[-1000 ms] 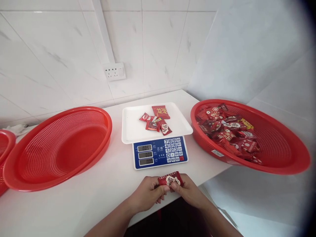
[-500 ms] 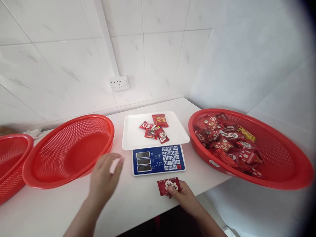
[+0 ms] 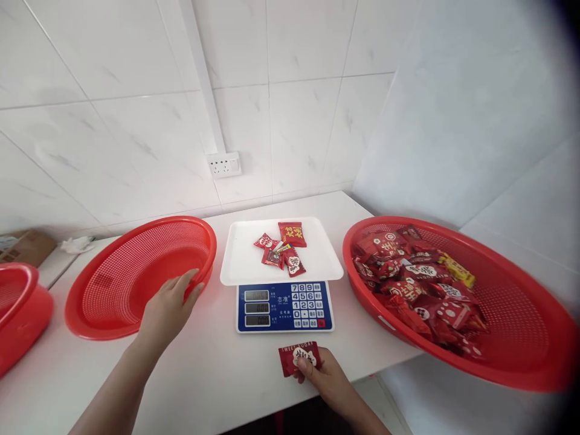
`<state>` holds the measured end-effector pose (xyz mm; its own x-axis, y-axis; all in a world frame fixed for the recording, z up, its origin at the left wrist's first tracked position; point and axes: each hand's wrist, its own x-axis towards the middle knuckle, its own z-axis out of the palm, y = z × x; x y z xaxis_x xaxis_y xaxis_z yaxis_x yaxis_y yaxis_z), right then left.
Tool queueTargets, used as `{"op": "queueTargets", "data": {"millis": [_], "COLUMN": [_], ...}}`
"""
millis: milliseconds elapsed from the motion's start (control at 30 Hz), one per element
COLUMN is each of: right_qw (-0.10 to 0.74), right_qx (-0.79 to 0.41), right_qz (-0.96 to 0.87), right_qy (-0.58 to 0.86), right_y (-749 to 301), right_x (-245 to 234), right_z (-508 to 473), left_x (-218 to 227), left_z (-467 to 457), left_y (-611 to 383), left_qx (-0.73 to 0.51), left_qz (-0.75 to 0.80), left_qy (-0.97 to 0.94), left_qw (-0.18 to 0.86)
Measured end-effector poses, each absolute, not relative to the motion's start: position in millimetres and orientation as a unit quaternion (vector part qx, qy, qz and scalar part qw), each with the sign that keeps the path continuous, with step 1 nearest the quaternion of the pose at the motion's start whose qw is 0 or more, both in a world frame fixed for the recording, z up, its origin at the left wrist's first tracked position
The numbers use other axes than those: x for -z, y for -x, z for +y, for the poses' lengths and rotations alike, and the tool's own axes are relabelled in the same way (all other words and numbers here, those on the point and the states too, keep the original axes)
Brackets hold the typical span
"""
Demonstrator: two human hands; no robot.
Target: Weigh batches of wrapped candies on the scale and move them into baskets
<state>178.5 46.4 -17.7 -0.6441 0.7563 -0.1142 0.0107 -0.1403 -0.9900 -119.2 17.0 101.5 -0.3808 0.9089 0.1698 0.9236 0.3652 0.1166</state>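
Observation:
My right hand (image 3: 328, 377) pinches a red candy packet (image 3: 296, 359) with "SWEET SUGAR" on it, over the table's near edge. My left hand (image 3: 168, 308) holds nothing, thumb and fingers apart, by the near right rim of a red plastic basket (image 3: 84, 323); whether it touches the rim I cannot tell. Between and beyond the hands stands a blue and white scale (image 3: 285, 307) with a display and number keys. On its white pan (image 3: 240, 254) lie several small wrapped sweets (image 3: 294, 263), among them a larger red packet (image 3: 292, 234) with yellow writing.
On the right, a red basket (image 3: 534, 338) holds many red packets and a yellow one (image 3: 457, 270). Part of another red basket (image 3: 27, 320) shows at the far left, with a cardboard box (image 3: 38, 251) behind. A wall socket (image 3: 224, 164) sits above the table (image 3: 231, 377).
My left hand has moved left to the middle basket's rim. The right hand still holds its candy packet. The view has shifted a little, showing more of the cardboard box.

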Motion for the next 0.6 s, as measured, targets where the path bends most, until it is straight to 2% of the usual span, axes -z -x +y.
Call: {"op": "queueTargets", "data": {"millis": [133,267,400,600], "right_qw": [0.27,0.277,0.29,0.297], "right_qx": [-0.685,-0.695,-0.693,-0.692], "right_qz": [-0.602,-0.589,-0.588,-0.581], "right_qy": [0.31,0.305,0.299,0.308], "right_y": [-178.6,-177.3,-175.9,-176.2], "right_x": [21.5,24.0,24.7,23.2], "right_z": [48.4,48.7,48.3,48.5], "left_x": [-103.3,-105.1,-104.5,-105.2], "left_z": [50.7,98.4,143.7,185.2], "left_y": [92.2,47.8,14.0,8.8], "left_qx": [0.154,0.137,0.094,0.1], "left_qz": [-0.728,-0.585,-0.581,-0.618], "left_qy": [0.661,0.798,0.809,0.78], "left_qw": [0.097,0.032,-0.001,-0.006]}}
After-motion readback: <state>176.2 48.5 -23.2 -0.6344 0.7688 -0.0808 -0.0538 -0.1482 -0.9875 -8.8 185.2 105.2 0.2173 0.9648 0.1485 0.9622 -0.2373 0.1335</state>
